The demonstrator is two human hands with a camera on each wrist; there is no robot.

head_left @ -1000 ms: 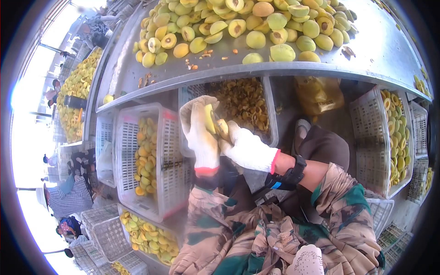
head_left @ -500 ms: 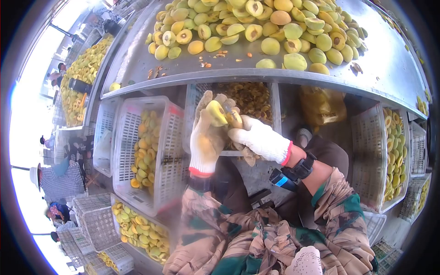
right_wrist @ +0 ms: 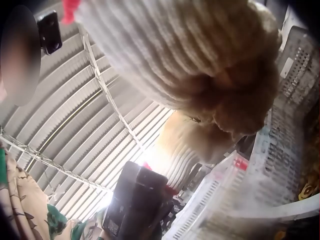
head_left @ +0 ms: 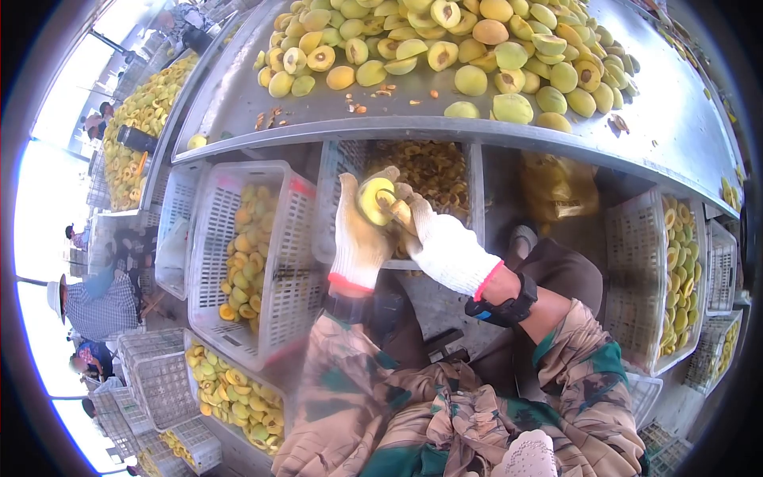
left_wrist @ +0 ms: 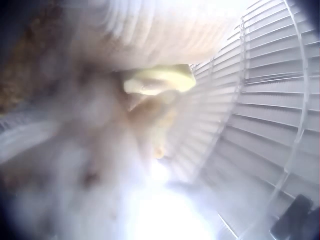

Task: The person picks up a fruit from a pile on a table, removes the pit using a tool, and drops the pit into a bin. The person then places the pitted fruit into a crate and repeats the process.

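Note:
My gloved left hand (head_left: 362, 238) grips a yellow-green peach half (head_left: 372, 200), its cut face turned toward my right hand. My gloved right hand (head_left: 447, 238) pinches a short brownish-yellow tool (head_left: 400, 215), whose end overlaps the cut face; I cannot tell its exact shape. In the left wrist view the peach half (left_wrist: 162, 80) appears pale beneath a blurred white glove. The right wrist view shows my right hand's ribbed glove (right_wrist: 175, 45), its fingers curled and hiding the tool. Below both hands stands a crate with brown fruit scraps (head_left: 421, 167).
A metal table (head_left: 636, 103) heaped with peach halves (head_left: 485, 56) spans the far side. White crates of fruit stand left (head_left: 278, 262) and right (head_left: 636, 278). A yellow bag (head_left: 559, 187) lies under the table. People sit farther left, one in a checked shirt (head_left: 99, 306).
Both hands stay close together over the scrap crate. The peach half has turned to show more of its cut face, and my right hand has shifted up and left against it.

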